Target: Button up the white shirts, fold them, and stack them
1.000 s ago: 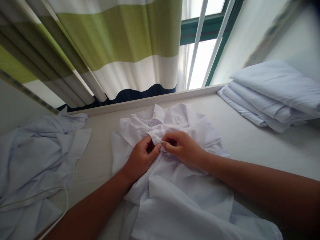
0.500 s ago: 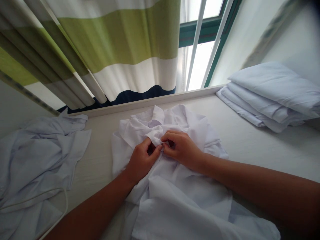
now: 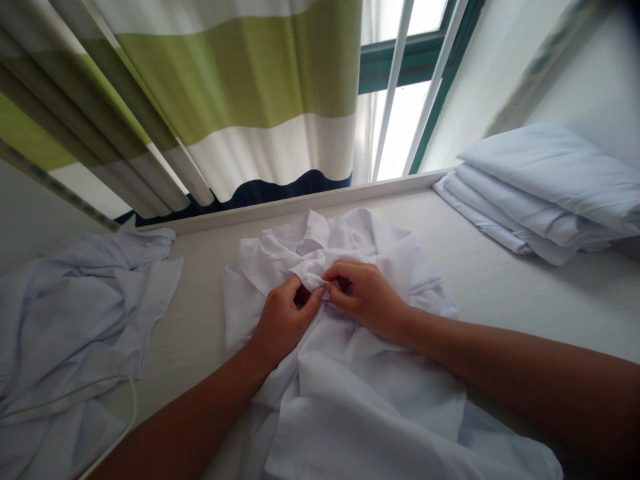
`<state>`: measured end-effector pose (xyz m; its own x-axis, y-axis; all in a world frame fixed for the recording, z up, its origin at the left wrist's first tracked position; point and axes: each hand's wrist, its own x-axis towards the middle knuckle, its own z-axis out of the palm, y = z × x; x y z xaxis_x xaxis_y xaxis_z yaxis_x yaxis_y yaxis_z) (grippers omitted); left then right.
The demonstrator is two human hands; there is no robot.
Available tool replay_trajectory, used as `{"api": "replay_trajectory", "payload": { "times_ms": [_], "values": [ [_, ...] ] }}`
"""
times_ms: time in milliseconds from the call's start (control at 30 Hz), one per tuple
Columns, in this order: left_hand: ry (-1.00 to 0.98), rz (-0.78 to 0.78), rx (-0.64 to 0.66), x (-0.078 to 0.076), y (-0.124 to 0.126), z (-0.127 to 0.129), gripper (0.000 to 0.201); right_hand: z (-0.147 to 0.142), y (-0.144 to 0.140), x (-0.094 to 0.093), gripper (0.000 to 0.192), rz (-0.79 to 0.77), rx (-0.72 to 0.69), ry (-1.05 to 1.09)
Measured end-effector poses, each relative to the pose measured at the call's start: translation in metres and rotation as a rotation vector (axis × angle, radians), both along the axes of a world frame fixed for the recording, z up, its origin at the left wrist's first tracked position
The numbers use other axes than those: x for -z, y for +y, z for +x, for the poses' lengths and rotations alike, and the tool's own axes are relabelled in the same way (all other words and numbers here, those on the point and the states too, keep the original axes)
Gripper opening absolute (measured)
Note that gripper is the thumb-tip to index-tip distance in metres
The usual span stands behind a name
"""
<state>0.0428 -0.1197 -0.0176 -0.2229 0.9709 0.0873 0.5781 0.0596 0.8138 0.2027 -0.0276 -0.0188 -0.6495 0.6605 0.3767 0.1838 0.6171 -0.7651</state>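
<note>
Shirt (image 3: 380, 407) lies beneath both hands (image 3: 285, 319) (image 3: 369, 297), which meet while pinching its upper front.

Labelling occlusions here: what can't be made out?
Head view: pinched part of white garment, hidden by left hand and right hand.
Head view: right end of folded stack, cut off by right edge.
Head view: ends of cord, past left and bottom edges.

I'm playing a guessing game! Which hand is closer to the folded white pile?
The right hand. It pinches the white garment, left of the folded white pile; the left hand pinches the same garment, farther left.
</note>
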Motion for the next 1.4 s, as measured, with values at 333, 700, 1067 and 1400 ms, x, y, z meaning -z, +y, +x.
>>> {"api": "replay_trajectory", "payload": {
  "times_ms": [333, 700, 1067, 1400],
  "values": [
    [-0.121, 0.015, 0.051, 0.001, 0.0, -0.003, 0.022, -0.001, 0.006, -0.005, 0.009, -0.233, -0.063, -0.044],
    [-0.441, 0.036, -0.001, 0.003, 0.004, -0.004, 0.031, 0.001, 0.013, -0.002, 0.023, -0.48, -0.133, 0.08],
    [-0.532, 0.037, 0.024, 0.004, 0.004, -0.004, 0.026, 0.0, 0.008, 0.0, 0.02, -0.369, -0.094, 0.087],
    [-0.266, 0.017, 0.027, 0.004, 0.003, -0.009, 0.034, -0.003, 0.002, 0.002, 0.024, -0.091, -0.138, -0.049]
  ]
}}
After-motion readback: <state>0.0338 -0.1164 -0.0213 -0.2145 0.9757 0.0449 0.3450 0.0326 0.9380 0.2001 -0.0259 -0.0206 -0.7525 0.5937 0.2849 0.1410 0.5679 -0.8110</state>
